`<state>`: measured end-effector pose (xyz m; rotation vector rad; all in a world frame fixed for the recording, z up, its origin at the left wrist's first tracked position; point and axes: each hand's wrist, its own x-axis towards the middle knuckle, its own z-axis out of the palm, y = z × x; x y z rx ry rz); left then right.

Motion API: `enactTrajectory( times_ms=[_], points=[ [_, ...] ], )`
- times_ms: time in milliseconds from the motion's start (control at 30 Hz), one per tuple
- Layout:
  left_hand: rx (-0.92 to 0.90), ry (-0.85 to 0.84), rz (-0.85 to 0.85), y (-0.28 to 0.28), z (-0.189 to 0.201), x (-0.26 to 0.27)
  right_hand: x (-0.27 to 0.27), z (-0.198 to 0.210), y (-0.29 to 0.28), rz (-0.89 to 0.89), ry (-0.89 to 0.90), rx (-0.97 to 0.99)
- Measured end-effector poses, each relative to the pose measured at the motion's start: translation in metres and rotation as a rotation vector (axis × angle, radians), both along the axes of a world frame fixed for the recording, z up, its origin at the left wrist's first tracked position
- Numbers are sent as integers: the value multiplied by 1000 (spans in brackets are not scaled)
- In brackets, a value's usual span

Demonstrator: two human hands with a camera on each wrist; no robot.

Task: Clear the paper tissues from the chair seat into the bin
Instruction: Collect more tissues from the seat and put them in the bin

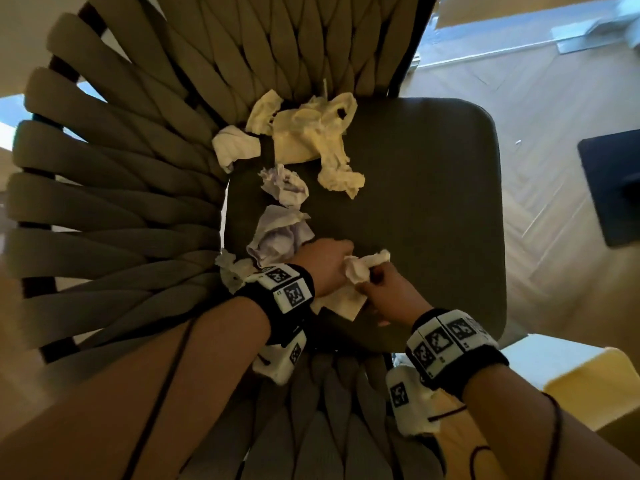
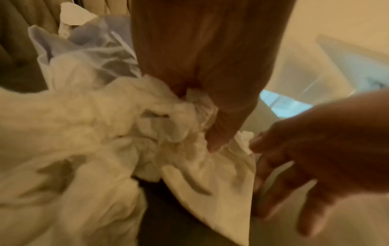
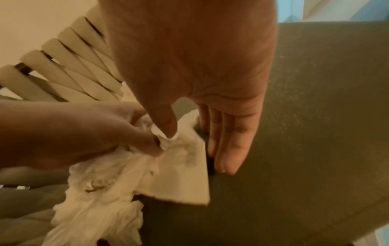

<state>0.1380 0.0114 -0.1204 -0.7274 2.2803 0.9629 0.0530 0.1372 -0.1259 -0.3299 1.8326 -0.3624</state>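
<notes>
Crumpled tissues lie along the left and back of the dark chair seat (image 1: 415, 202): yellow ones (image 1: 311, 136), a white one (image 1: 235, 147) and two lilac ones (image 1: 285, 187). At the seat's near left, my left hand (image 1: 322, 268) grips a bunch of white tissues (image 1: 360, 268). The right wrist view shows its fingers curled round the bunch (image 3: 179, 174). My right hand (image 1: 384, 296) is right beside it, fingers straight (image 3: 223, 146), the thumb touching the top of the bunch. More white tissue (image 1: 232, 271) lies under my left wrist.
The woven strap backrest (image 1: 121, 202) wraps round the seat's left, back and near sides. Wooden floor (image 1: 536, 98) lies to the right, with a dark blue object (image 1: 609, 188) and a yellow and white boxy object (image 1: 588, 382) on it.
</notes>
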Motion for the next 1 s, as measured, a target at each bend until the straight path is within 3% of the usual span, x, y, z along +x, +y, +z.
enactTrajectory(
  times_ms=[167, 233, 300, 433, 533, 633, 767, 1000],
  points=[
    [263, 203, 233, 0, 35, -7, -18, 15, -3, -521, 80, -295],
    [329, 297, 333, -4, 52, -6, -30, 25, -6, -643, 31, -345],
    [351, 361, 424, -11, 66, -3, -40, 28, -12, -642, 61, -350],
    [254, 374, 532, -28, 80, 12, -56, 20, -50, -183, 481, -360],
    [118, 360, 559, -48, 78, 31, -57, 14, -103, 248, 626, -394],
    [99, 371, 614, -68, 74, 52, -54, 8, -158, 560, 740, -377],
    [69, 370, 688, -86, 68, 72, -58, -1, -219, 801, 780, -214],
    [65, 461, 807, -103, 58, 92, -65, -17, -263, 935, 718, -116]
  ],
)
